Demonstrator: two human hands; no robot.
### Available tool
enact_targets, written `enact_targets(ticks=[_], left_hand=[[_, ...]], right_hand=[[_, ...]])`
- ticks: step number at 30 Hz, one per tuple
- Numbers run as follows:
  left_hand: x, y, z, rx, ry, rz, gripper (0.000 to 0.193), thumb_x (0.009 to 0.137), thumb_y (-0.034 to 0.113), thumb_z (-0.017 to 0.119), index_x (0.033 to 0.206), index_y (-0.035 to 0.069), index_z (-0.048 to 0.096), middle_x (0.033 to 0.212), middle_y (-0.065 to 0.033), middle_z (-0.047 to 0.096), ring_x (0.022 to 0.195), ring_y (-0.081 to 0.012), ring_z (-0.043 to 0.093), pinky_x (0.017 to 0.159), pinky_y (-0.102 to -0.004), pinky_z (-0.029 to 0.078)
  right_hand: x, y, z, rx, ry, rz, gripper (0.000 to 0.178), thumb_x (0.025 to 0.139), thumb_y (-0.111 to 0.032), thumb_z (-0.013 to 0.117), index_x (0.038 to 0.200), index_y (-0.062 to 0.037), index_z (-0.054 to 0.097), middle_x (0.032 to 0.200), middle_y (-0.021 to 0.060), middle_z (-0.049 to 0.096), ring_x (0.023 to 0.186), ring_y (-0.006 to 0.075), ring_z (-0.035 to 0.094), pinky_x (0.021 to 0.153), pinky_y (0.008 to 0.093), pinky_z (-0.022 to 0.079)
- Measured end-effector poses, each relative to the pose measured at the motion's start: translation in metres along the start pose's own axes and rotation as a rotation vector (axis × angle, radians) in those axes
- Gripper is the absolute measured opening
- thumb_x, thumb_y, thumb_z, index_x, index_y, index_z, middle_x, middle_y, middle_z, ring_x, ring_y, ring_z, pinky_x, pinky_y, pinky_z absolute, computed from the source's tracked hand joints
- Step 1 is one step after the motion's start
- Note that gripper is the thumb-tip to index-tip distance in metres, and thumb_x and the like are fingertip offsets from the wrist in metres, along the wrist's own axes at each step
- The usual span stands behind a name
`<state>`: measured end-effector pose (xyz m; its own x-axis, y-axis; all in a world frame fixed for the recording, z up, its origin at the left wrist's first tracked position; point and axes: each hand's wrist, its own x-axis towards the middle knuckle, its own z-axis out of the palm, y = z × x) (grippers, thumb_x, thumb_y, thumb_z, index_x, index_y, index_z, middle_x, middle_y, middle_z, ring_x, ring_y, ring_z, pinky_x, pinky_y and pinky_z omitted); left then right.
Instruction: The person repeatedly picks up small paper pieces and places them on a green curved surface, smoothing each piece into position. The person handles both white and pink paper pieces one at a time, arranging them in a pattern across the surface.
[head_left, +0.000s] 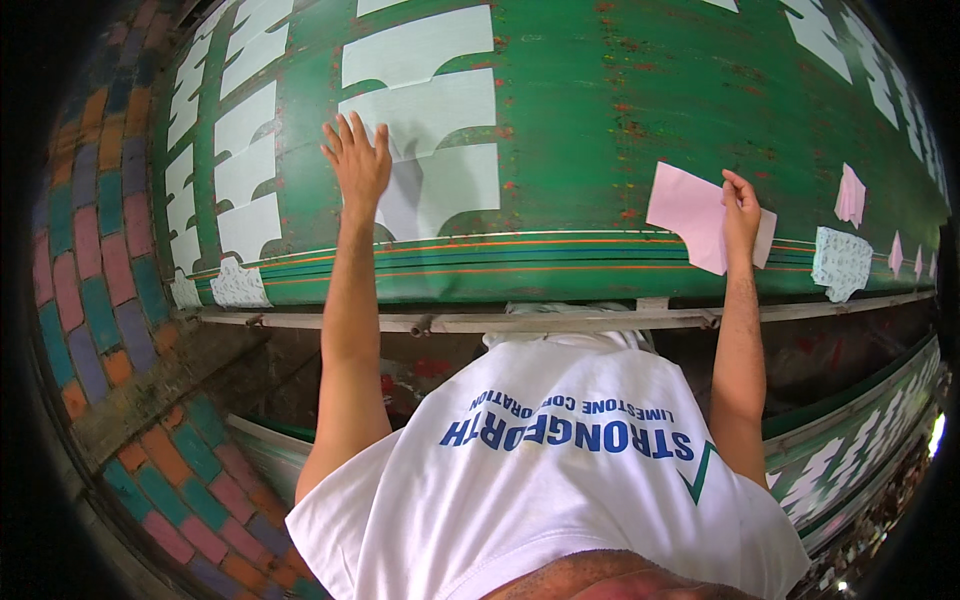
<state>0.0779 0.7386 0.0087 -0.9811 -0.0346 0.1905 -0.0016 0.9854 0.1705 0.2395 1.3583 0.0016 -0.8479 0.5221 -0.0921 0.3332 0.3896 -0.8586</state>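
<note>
My left hand (358,168) is open, fingers spread, above or on the left edge of a column of white cut fabric pieces (455,175). Whether it touches the cloth I cannot tell. The pieces lie flat, with curved notches, on a long green table (575,140). Further right, my right hand (742,215) pinches a pale pink fabric piece (685,210) between thumb and fingers. The pink piece has a curved cut on its lower side and hangs over the striped near edge of the table; part of it is hidden behind the hand.
More white pieces (248,155) lie in columns at the left, others (820,45) at the far right. A patterned light-blue cloth (841,262) and a small pink cloth (850,195) lie on the right. A metal rail (560,322) runs along the near edge. Coloured bricks (95,240) are at the left.
</note>
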Motion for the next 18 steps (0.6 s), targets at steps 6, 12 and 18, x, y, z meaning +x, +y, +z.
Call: enact_targets(ticks=[6, 12, 18], left_hand=[[-0.108, 0.103, -0.018, -0.142, 0.053, -0.023, 0.067, 0.109, 0.047, 0.049, 0.155, -0.002, 0.045, 0.166, -0.0275, 0.032, 0.158, -0.0511, 0.013, 0.124, -0.0692, 0.010], [-0.154, 0.199, -0.021, -0.198, 0.075, -0.034, 0.061, 0.110, 0.044, 0.049, 0.151, -0.002, 0.050, 0.165, -0.0260, 0.035, 0.159, -0.0487, 0.014, 0.124, -0.0686, 0.009], [-0.171, 0.278, -0.015, -0.223, 0.068, 0.041, 0.056, 0.110, 0.042, 0.049, 0.144, -0.002, 0.056, 0.163, -0.0249, 0.039, 0.159, -0.0478, 0.015, 0.125, -0.0670, 0.009]], right_hand=[[0.024, 0.007, -0.037, -0.052, -0.081, -0.255, 0.019, 0.104, -0.015, 0.064, 0.118, -0.0063, 0.074, 0.124, 0.0066, 0.068, 0.117, 0.0195, 0.064, 0.098, 0.0316, 0.051], [0.044, 0.027, -0.084, -0.021, -0.142, -0.297, 0.017, 0.103, -0.011, 0.063, 0.115, -0.0059, 0.074, 0.124, 0.0075, 0.069, 0.118, 0.0207, 0.065, 0.095, 0.0327, 0.053], [0.058, 0.062, -0.136, -0.091, -0.142, -0.337, 0.019, 0.100, -0.011, 0.064, 0.116, -0.0060, 0.073, 0.123, 0.0101, 0.068, 0.114, 0.0249, 0.065, 0.091, 0.0367, 0.054]])
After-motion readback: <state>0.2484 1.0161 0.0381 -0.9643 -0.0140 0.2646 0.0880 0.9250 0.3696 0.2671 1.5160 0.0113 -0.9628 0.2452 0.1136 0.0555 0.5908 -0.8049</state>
